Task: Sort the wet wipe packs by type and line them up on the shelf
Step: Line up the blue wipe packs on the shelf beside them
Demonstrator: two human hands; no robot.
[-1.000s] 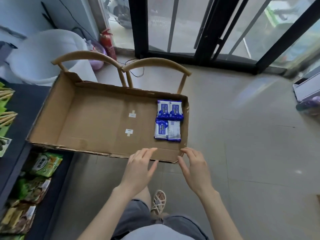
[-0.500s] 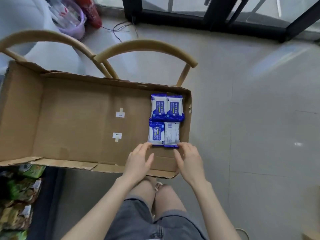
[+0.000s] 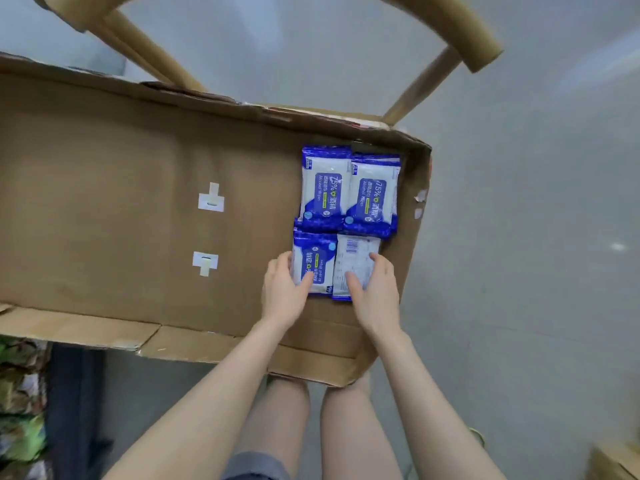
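Several blue-and-white wet wipe packs lie in the right end of a shallow cardboard box (image 3: 104, 188). Two far packs (image 3: 325, 188) (image 3: 372, 197) lie face up side by side. Of the two near packs, the left pack (image 3: 317, 258) shows its blue label and the right pack (image 3: 356, 258) lies face down with a barcode showing. My left hand (image 3: 285, 289) grips the near left pack, thumb on top and fingers at its left edge. My right hand (image 3: 375, 289) grips the near right pack the same way, thumb on its face, fingers at its right edge.
The box rests on wooden chairs whose curved backs (image 3: 446, 26) rise beyond it. Two white tape patches (image 3: 210, 199) mark the box floor. A dark shelf with green snack packs (image 3: 20, 410) stands at lower left. Grey tiled floor (image 3: 536, 271) lies to the right.
Both hands have moved forward over the box's near wall and closed round the two near packs. The camera has leaned in closer over the box.
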